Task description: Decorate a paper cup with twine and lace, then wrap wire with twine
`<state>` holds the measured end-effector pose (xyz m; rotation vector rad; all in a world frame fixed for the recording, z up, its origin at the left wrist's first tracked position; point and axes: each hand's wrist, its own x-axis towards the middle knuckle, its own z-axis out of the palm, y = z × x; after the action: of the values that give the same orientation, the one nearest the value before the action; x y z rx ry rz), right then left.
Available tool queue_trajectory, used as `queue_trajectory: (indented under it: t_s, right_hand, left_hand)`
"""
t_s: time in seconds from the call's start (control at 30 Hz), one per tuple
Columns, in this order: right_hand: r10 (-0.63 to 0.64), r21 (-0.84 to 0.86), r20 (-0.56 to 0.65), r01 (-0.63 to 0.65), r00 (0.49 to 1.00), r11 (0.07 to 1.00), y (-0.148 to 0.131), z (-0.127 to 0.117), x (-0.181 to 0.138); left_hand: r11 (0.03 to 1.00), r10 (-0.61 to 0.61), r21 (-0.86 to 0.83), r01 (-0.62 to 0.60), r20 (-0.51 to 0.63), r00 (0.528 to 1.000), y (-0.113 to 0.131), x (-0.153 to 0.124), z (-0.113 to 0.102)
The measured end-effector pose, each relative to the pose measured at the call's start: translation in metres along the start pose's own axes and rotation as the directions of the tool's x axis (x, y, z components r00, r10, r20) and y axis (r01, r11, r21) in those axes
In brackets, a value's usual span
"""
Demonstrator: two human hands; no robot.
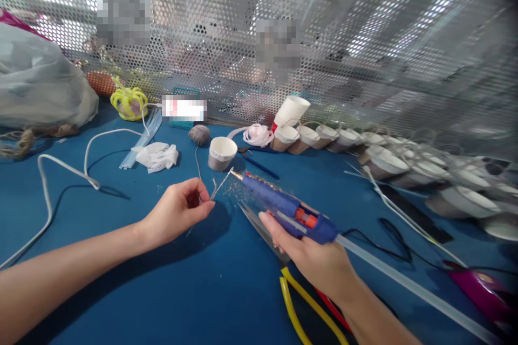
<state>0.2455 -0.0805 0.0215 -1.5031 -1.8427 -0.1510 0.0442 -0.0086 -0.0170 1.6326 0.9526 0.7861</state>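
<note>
Between its thumb and fingers, my left hand point(182, 205) pinches a thin grey string, whose short ends stick up toward the right. My right hand point(309, 250) is wrapped round a blue glue gun point(275, 197) with a long clear glue stick in its back. The gun's metal tip point(237, 174) is at the upper end of the string, with something whitish there. Just behind stands a small paper cup point(222, 154) with a grey wrapped outside and white rim. A grey yarn ball point(199, 135) sits left of it. Under my right hand lie scissors point(289, 280) with yellow handles.
Several wrapped cups point(382, 161) line the right side along a perforated metal screen point(226, 27). Stacked white cups point(293, 112), pliers point(259, 161), a white ribbon roll point(258, 135), clear glue sticks point(141, 140) and crumpled white material point(157, 157) lie around. A white cable point(48, 210) loops at left.
</note>
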Motion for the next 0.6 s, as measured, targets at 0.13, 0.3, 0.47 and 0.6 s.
queue_trajectory:
  t_s: [0.13,0.3,0.47,0.6]
  right_hand:
    - [-0.033,-0.029,-0.02,0.033,0.999,0.999,0.002,-0.002,0.001]
    - [-0.011,-0.012,-0.021,0.01,1.0,1.0,0.0,-0.001,0.002]
    - [0.064,0.087,0.079,-0.071,0.995,0.994,-0.007,-0.003,0.005]
    - [0.135,0.123,0.167,-0.157,0.977,0.98,-0.009,-0.003,0.004]
  left_hand:
    - [1.0,0.007,-0.013,-0.007,0.006,1.0,-0.001,0.0,0.0]
    - [1.0,0.001,-0.023,-0.001,0.015,1.0,-0.002,0.0,0.0]
    - [1.0,-0.011,-0.029,0.011,0.023,1.0,-0.001,0.0,0.0]
    - [0.999,-0.017,-0.043,0.018,0.021,1.0,0.001,0.001,-0.001]
